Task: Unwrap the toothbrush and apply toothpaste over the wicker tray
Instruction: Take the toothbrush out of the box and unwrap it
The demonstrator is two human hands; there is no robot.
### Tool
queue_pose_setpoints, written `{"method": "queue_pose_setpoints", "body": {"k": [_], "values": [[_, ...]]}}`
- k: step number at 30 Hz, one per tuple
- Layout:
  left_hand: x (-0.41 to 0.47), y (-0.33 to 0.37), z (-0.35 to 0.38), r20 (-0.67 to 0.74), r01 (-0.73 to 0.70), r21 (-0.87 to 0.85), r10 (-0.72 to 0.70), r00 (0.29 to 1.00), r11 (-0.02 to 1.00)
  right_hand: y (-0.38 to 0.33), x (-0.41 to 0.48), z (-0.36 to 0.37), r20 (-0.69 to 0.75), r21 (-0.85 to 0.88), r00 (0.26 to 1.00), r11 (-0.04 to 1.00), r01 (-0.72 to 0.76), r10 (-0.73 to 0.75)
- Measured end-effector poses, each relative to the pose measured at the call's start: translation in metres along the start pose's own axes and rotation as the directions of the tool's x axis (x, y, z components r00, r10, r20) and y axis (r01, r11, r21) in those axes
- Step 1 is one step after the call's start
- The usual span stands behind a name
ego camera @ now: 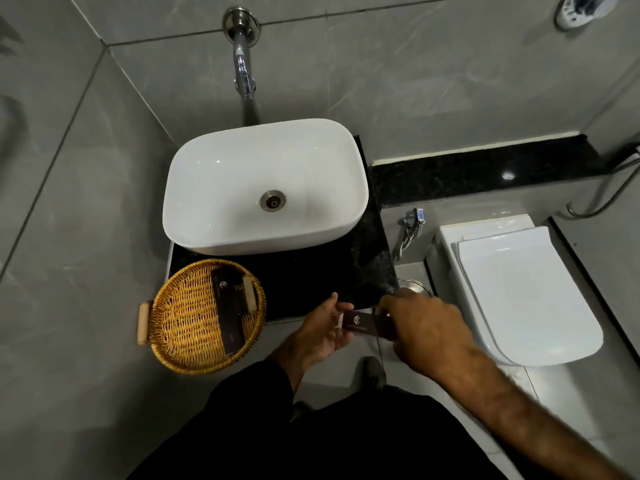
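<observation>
A round wicker tray (183,320) with wooden handles sits on the black counter's front left corner. A long dark box with a light logo (228,313) lies inside it. My right hand (426,334) is shut on a second dark box with the same logo (363,323), held level in front of the counter edge, to the right of the tray. My left hand (325,334) is open, palm up, with its fingertips touching the left end of that box. No toothbrush or toothpaste tube is visible outside the boxes.
A white basin (221,188) stands on the black stone counter (318,282) under a wall tap (244,69). A white toilet with closed lid (519,292) is to the right. A small tap (410,226) and a floor drain (415,285) sit between them.
</observation>
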State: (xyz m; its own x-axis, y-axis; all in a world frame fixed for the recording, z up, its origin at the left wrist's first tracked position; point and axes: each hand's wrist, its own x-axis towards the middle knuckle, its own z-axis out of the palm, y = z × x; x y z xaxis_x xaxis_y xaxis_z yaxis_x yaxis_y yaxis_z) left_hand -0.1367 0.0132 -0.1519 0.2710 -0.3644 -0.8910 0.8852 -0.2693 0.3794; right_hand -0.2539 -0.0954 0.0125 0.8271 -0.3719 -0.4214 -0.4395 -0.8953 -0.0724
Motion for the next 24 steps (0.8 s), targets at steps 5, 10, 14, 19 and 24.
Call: {"method": "queue_pose_setpoints", "body": {"k": [5,10,14,19,24], "values": [[-0.005,0.0,0.002,0.084,0.03,-0.006,-0.029,0.996,1.0,-0.027,-0.003,-0.046,0.014,-0.271,0.993,0.956,0.115,-0.116],[-0.007,-0.012,-0.003,0.135,0.001,0.01,-0.002,0.991,1.0,-0.052,-0.014,-0.077,0.078,-0.395,0.977,0.894,0.212,-0.198],[-0.003,-0.02,-0.007,0.09,-0.043,0.009,0.042,0.995,0.999,-0.054,-0.034,-0.096,0.061,-0.427,0.982,0.885,0.185,-0.177],[0.002,-0.023,-0.011,-0.083,-0.065,-0.07,0.059,0.995,0.995,-0.006,-0.06,-0.108,-0.12,-0.274,0.975,0.95,0.147,-0.186],[0.008,-0.024,-0.008,-0.125,-0.12,-0.13,0.104,0.987,0.984,0.072,-0.042,-0.064,-0.375,0.445,0.926,0.866,0.227,-0.05]]}}
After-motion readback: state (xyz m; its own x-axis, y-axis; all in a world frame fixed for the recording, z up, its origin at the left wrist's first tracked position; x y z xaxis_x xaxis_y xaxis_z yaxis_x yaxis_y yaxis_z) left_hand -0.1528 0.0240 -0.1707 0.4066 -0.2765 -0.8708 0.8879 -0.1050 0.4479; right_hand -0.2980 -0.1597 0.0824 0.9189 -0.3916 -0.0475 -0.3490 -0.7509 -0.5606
